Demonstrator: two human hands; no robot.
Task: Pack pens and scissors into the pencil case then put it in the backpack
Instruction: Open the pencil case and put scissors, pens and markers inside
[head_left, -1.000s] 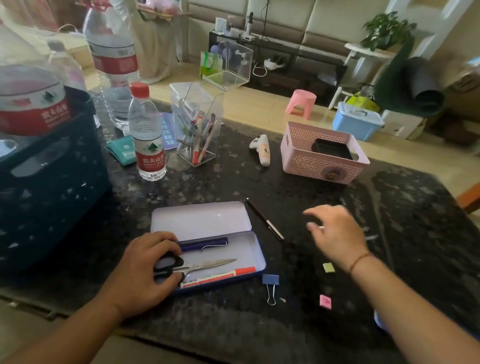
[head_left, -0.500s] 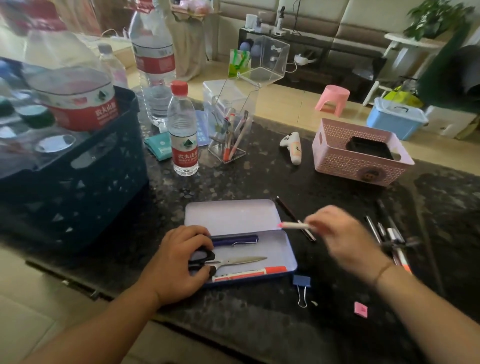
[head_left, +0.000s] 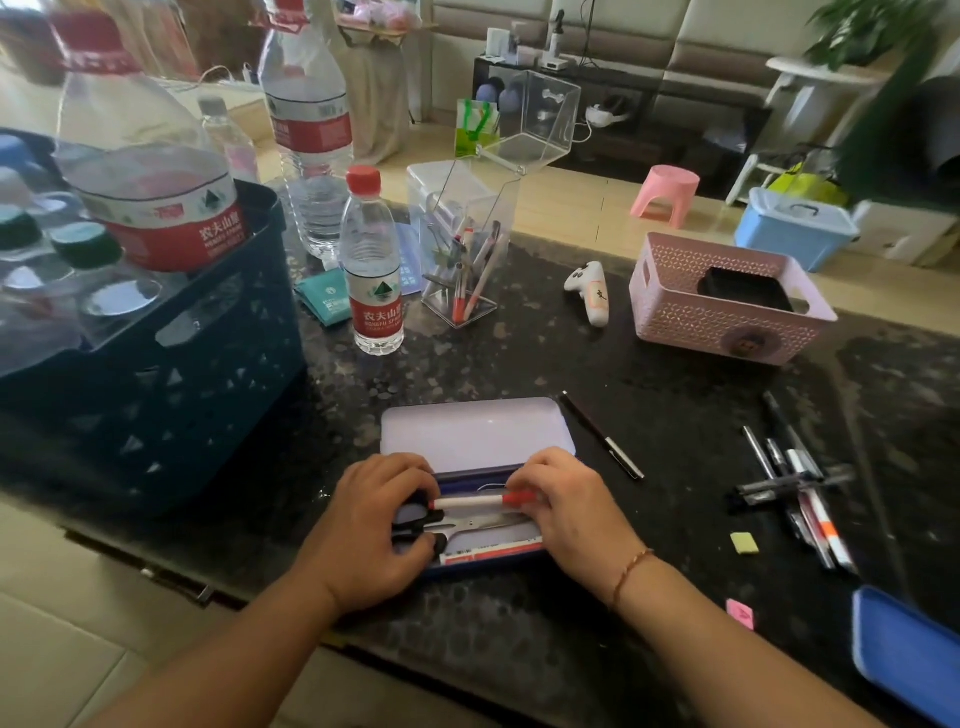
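A blue tin pencil case (head_left: 475, 434) lies open on the dark stone table, lid flat behind the tray. Inside are black-handled scissors (head_left: 483, 522), a blue pen (head_left: 467, 487) and a white-and-red pen (head_left: 493, 552). My right hand (head_left: 571, 512) holds a white pen with a red cap (head_left: 480, 502) over the tray. My left hand (head_left: 376, 530) rests on the scissors' handles at the tray's left end. A black pen (head_left: 600, 435) lies just right of the case. Several more pens (head_left: 795, 483) lie in a loose pile further right.
A dark blue crate (head_left: 171, 384) with big water bottles stands at left. A small water bottle (head_left: 373, 270), a clear acrylic pen holder (head_left: 467, 260), a white controller (head_left: 589, 291) and a pink basket (head_left: 722, 306) stand behind. A blue object (head_left: 904, 649) lies at the right edge.
My right hand has carried the white and red pen leftward from beside the case to over the tray. My left hand stays on the scissors. The camera view has shifted.
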